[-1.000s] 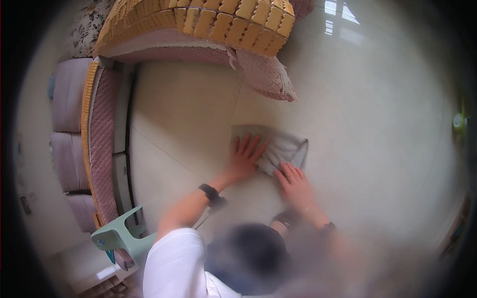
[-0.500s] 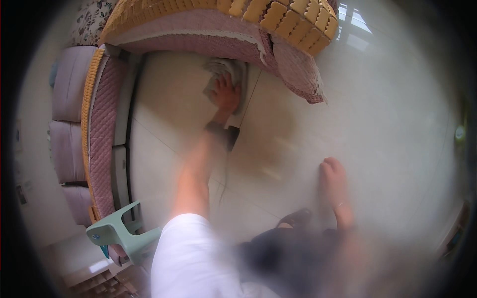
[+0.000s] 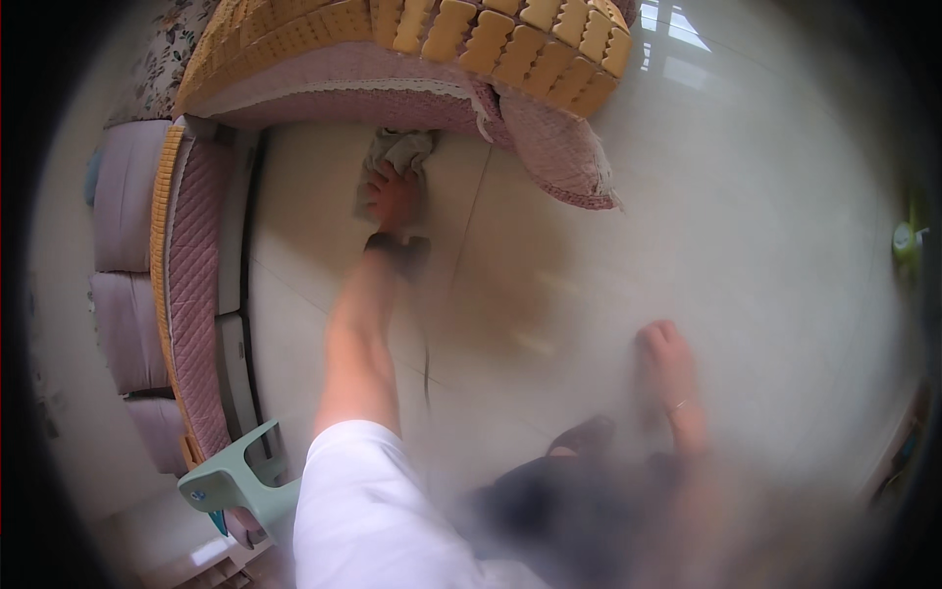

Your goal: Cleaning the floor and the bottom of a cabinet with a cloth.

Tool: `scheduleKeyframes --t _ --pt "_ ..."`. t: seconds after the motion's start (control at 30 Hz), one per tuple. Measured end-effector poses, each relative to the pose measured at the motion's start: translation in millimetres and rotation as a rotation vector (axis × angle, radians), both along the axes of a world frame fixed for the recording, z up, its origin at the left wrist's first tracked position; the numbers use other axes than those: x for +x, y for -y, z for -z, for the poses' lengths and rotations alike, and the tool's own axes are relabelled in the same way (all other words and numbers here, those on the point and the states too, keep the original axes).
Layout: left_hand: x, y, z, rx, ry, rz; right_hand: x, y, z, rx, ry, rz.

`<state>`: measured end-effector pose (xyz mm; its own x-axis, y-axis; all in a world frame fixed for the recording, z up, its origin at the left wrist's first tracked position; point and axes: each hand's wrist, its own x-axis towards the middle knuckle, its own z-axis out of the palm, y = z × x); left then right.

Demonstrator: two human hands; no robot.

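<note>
My left hand [image 3: 392,194] reaches forward with its fingers spread on a crumpled grey cloth [image 3: 400,147], which lies on the tiled floor against the pink skirt of the sofa [image 3: 505,54]. A dark band with a small box [image 3: 397,253] is on my left wrist, and a thin cord hangs below it. My right hand [image 3: 667,353] rests on the floor to the right, its fingers curled together with nothing visible in them. My legs and one dark shoe are blurred at the lower middle.
A second sofa section [image 3: 191,255] with lilac cushions [image 3: 130,196] runs along the left. A pale green plastic stool [image 3: 226,481] stands at the lower left. A bright green object [image 3: 905,238] is at the right edge. Light reflects on the floor [image 3: 775,196] at the upper right.
My left hand has pushed the cloth forward and left, to the sofa's skirt, and lately slightly further left. My right hand has left the cloth and moved right onto the floor.
</note>
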<state>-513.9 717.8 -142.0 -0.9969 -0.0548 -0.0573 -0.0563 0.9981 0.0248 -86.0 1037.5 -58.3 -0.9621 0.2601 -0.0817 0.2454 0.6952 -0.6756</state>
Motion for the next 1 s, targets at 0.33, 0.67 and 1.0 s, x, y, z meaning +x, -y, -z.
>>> scheduleKeyframes --t 0.33,0.67,1.0 --pt "211 -210 -65 0.036 0.031 0.649 4 7 -11 -0.005 -0.058 0.119" --pt "279 -202 -61 0.285 0.14 1.343 5 -32 -30 0.35 -0.258 0.143" --pt "161 -363 -48 0.051 -0.058 0.652 28 -40 -11 0.239 -0.143 0.303"
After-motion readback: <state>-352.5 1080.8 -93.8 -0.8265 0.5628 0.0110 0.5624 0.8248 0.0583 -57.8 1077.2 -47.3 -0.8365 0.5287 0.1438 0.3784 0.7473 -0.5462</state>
